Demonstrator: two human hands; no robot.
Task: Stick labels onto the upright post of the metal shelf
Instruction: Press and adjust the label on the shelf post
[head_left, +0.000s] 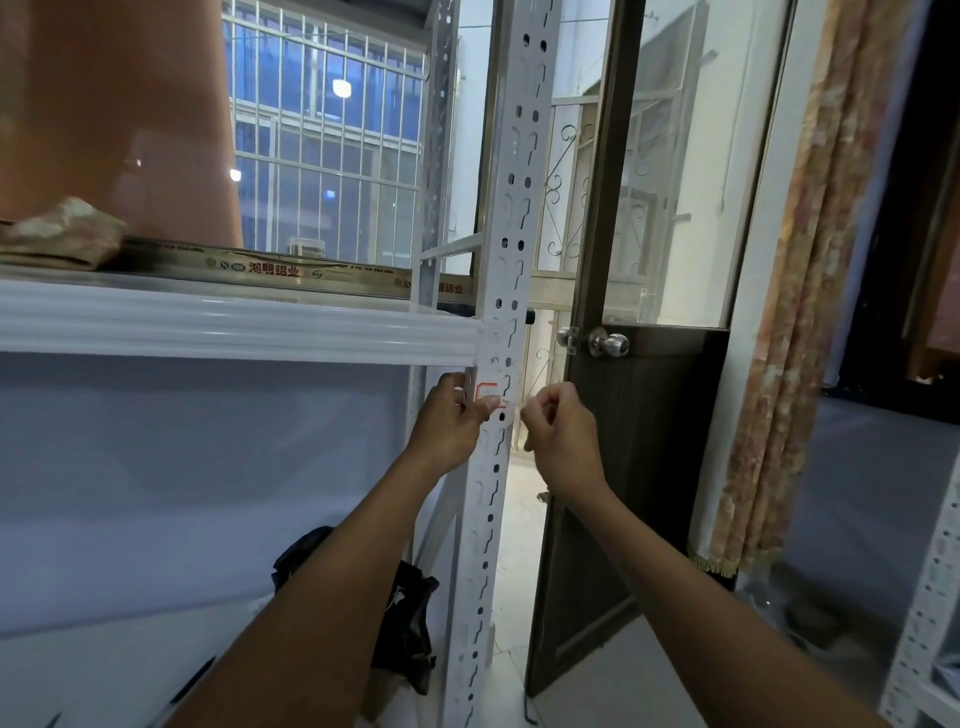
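Just under the shelf beam (234, 327), the left hand (452, 421) grips the white post (511, 208), its thumb pressing a red-marked label (488, 391) on the front. At the post's right edge, the right hand (558, 431) pinches a thin pale strip (521, 406) in curled fingers.

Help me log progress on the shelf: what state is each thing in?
label, on post just below the shelf beam, held at both ends
post, upright
left hand, grips post, thumb pressing label
right hand, pinches label's right end
door, ajar
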